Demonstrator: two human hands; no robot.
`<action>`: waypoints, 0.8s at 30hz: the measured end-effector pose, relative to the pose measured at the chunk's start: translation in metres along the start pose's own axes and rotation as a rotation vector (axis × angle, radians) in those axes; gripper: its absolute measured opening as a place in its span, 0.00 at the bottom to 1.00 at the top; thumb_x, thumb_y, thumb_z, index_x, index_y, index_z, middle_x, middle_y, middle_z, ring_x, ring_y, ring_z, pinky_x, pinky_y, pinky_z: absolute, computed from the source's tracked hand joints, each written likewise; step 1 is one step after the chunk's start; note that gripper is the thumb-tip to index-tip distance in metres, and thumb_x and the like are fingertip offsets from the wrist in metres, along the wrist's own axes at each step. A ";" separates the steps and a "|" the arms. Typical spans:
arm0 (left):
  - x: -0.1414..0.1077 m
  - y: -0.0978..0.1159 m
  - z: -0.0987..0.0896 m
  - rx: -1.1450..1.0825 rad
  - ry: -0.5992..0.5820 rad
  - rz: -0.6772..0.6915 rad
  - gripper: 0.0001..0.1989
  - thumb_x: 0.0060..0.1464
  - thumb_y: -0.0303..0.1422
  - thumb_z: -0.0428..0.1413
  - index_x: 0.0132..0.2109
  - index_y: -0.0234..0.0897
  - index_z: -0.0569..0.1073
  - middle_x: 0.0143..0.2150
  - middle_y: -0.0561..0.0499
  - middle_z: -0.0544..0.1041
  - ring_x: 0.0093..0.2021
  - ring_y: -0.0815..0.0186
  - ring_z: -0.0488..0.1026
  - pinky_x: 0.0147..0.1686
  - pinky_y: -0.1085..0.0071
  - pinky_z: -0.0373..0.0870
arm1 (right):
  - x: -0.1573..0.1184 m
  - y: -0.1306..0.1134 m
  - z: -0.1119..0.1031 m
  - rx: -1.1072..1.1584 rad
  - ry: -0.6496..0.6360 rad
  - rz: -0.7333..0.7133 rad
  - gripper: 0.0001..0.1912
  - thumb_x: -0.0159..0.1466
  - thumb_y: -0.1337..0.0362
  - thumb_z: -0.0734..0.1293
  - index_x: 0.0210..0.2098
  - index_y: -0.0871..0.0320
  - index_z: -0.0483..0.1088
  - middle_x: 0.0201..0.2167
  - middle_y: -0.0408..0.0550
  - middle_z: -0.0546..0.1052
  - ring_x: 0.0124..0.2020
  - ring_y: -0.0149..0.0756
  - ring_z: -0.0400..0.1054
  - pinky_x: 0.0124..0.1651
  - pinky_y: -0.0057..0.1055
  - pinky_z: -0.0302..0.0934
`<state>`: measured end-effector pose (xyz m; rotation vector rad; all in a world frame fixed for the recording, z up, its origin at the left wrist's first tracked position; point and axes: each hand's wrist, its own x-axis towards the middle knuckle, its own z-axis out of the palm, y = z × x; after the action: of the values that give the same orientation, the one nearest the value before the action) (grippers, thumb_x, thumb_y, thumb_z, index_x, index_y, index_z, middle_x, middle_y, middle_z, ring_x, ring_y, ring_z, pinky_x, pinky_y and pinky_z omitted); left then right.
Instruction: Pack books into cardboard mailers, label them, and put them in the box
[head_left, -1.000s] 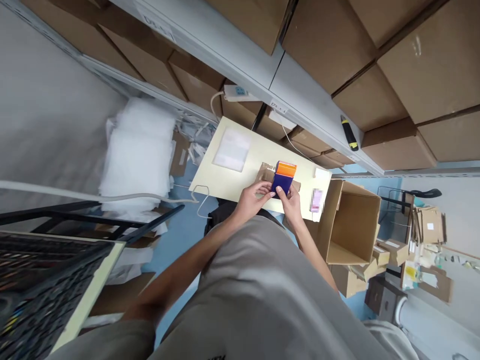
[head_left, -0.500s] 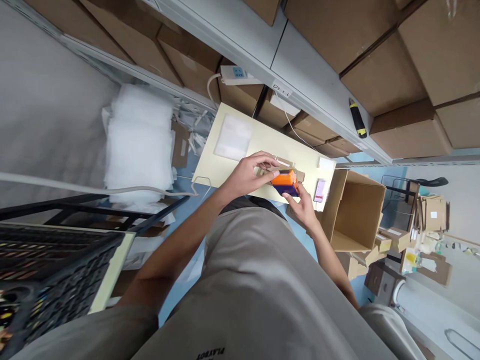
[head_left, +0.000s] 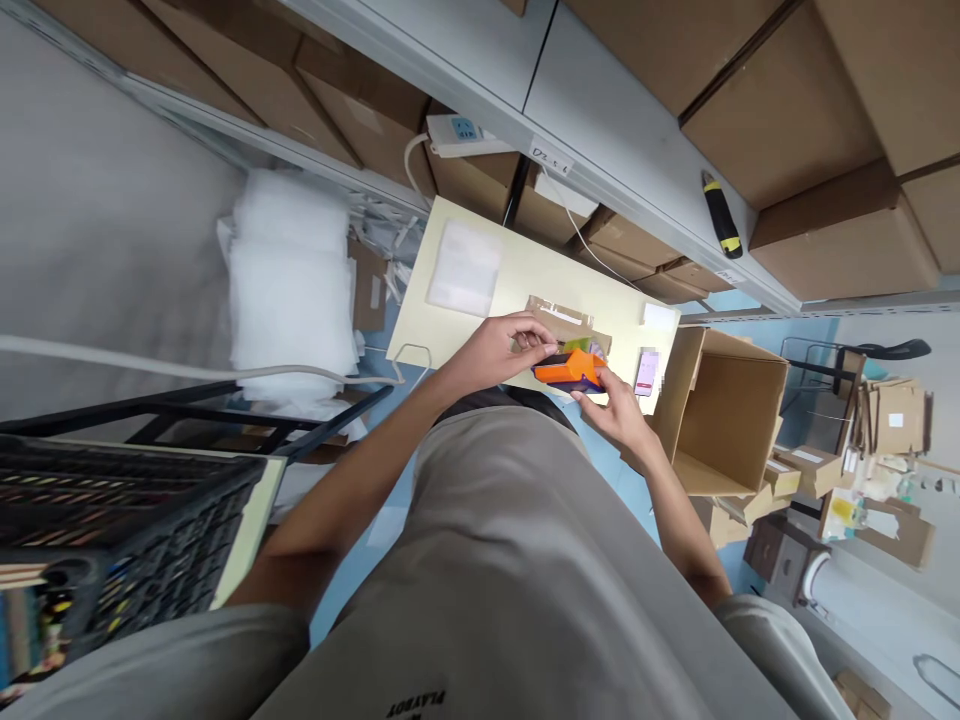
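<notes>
A small orange and purple box [head_left: 574, 372] is held low over the near edge of the cream table [head_left: 409, 300]. My right hand [head_left: 616, 408] grips its right end, with the thumb below. At its upper left edge, my left hand [head_left: 517, 345] is closed, thumb and fingers pinched together; what lies between them is too small to make out. Just behind the box shows a yellow-green item [head_left: 579, 345], partly covered. Flat brown cardboard packaging [head_left: 559, 315] with a white label lies beyond my hands.
On the table are a white plastic sheet [head_left: 465, 268] and a phone [head_left: 646, 372]. At the right stands a tall open carton [head_left: 724, 410]. A shelf with boxes overhangs the back, bearing a black and yellow cutter [head_left: 721, 215]. A black crate [head_left: 150, 510] stands left.
The box has turned in my hands, so more of its orange side shows. My left hand has come away slightly, uncovering more of the cardboard and the yellow-green item.
</notes>
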<state>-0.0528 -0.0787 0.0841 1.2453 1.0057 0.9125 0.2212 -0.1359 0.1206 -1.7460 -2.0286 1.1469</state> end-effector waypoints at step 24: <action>-0.022 -0.070 0.051 -0.060 0.318 -0.342 0.22 0.58 0.55 0.69 0.40 0.38 0.84 0.39 0.46 0.87 0.42 0.57 0.82 0.44 0.65 0.80 | 0.056 0.037 -0.059 0.007 -0.618 -0.025 0.32 0.73 0.27 0.65 0.39 0.51 0.74 0.30 0.45 0.80 0.28 0.40 0.69 0.34 0.36 0.58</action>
<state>-0.0107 -0.1231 0.0187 0.8559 1.3832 0.8772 0.2703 -0.0616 0.1173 -1.4709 -2.3423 1.8558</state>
